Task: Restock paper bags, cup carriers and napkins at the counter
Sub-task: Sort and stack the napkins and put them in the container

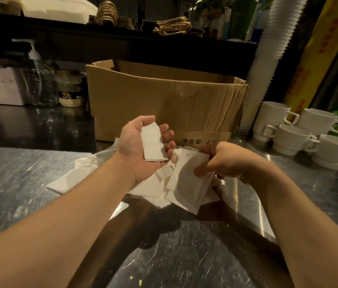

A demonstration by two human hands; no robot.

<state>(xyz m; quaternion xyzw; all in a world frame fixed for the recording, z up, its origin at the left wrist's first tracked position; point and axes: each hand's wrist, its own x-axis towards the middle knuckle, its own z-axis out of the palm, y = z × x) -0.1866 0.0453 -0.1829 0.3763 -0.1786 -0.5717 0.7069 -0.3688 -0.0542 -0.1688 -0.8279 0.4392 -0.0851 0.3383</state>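
My left hand (141, 146) is palm up above the steel counter, with a small folded white napkin (153, 143) lying across its loosely curled fingers. My right hand (224, 161) pinches a larger white napkin (186, 179) by its upper right corner, thumb on top. Under both hands lies a loose pile of white napkins (149, 190) spread on the counter. An open cardboard box (164, 98) stands just behind the pile. Brown paper bags with twine handles (172, 26) sit on the dark shelf at the back.
White stacked mugs (301, 132) crowd the right side of the counter (29, 183). A tall stack of white cups (267, 59) rises beside the box. A pump bottle (39, 80), a jar (70, 90) and a white napkin holder (2, 86) stand at the back left.
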